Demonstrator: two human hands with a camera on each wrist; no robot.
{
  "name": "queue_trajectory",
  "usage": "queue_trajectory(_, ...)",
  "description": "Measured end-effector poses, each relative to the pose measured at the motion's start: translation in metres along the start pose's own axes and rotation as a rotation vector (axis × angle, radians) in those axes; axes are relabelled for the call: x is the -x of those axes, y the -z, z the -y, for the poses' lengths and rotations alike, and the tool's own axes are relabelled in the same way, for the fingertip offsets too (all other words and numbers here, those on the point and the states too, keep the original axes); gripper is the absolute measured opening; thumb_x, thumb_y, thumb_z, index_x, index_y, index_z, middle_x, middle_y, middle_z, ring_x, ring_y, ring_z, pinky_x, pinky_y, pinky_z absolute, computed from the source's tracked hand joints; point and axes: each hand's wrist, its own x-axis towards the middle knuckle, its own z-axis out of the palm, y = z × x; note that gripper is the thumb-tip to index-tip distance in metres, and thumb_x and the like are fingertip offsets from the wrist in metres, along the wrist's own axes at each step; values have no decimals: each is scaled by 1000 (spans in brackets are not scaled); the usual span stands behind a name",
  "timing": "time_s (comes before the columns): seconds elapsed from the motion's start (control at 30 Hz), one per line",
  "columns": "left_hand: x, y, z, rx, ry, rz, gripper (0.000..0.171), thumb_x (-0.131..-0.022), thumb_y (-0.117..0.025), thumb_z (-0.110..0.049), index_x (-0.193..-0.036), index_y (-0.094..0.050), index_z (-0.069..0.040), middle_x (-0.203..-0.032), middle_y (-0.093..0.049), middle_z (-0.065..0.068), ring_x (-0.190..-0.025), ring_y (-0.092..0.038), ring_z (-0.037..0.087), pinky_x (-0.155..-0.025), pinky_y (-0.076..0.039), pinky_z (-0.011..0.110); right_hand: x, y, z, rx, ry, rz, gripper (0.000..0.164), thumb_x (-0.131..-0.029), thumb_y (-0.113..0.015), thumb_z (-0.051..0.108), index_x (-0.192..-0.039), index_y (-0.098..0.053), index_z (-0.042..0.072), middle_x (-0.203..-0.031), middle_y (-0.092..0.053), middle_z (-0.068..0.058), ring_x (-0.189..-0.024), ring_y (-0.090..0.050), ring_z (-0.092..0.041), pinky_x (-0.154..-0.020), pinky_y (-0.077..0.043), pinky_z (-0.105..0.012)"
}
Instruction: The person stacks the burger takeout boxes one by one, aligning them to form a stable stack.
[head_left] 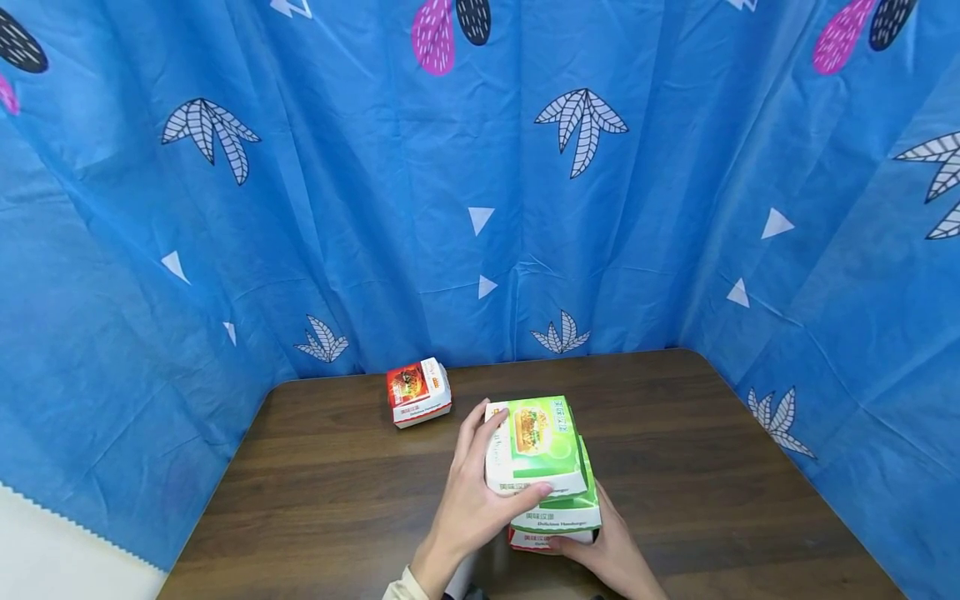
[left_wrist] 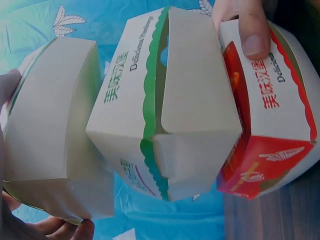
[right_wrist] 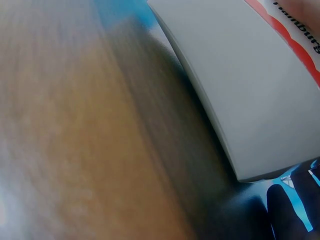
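A green-and-white hamburger box point(head_left: 536, 450) is gripped by my left hand point(head_left: 472, 508), thumb across its front and fingers over its far left side. Below it sits a second green-and-white hamburger box point(head_left: 558, 518), stacked on a red-and-white hamburger box point(head_left: 531, 542). My right hand point(head_left: 617, 550) holds that red box from the right, its thumb on the printed front. In the left wrist view a gap shows between the held green box point(left_wrist: 45, 110) and the middle box point(left_wrist: 200, 75). The red box's pale underside point(right_wrist: 240, 85) fills much of the right wrist view.
Another red-and-white hamburger box point(head_left: 418, 393) lies near the far edge of the brown wooden table point(head_left: 330, 492), left of the hands. A blue patterned curtain point(head_left: 450, 208) hangs behind the table and along its sides.
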Motion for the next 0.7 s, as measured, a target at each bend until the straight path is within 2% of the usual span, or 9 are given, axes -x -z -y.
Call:
queue_trajectory(0.2,-1,-6,-3,24,24,31,90,-72,-88,-59,-150,-46,-41,-165,-26,-11,-140,-42,21,-104,-48,51,0,-1,2,-26,-37,14,98,-72,-95,32,-152,-39,37,-135,-57,10,-112,-64,-9,-91,-52,-30)
queue_trajectory(0.4,-3,-11,-5,42,51,52,90,-72,-88,-61,-149,-46,-43,-165,-25,-12,-140,-41,19,-105,-47,51,0,0,2,-51,-13,31,90,-75,-93,28,-150,-43,33,-133,-58,8,-110,-65,-9,-92,-53,-29)
queue_trajectory(0.7,-3,-16,-5,14,24,69,92,-73,-87,-61,-152,-45,-38,-166,-26,-8,-140,-42,22,-104,-47,51,3,-1,3,-18,-78,-5,83,-74,-94,27,-144,-49,27,-124,-65,8,-106,-65,-5,-91,-52,-28)
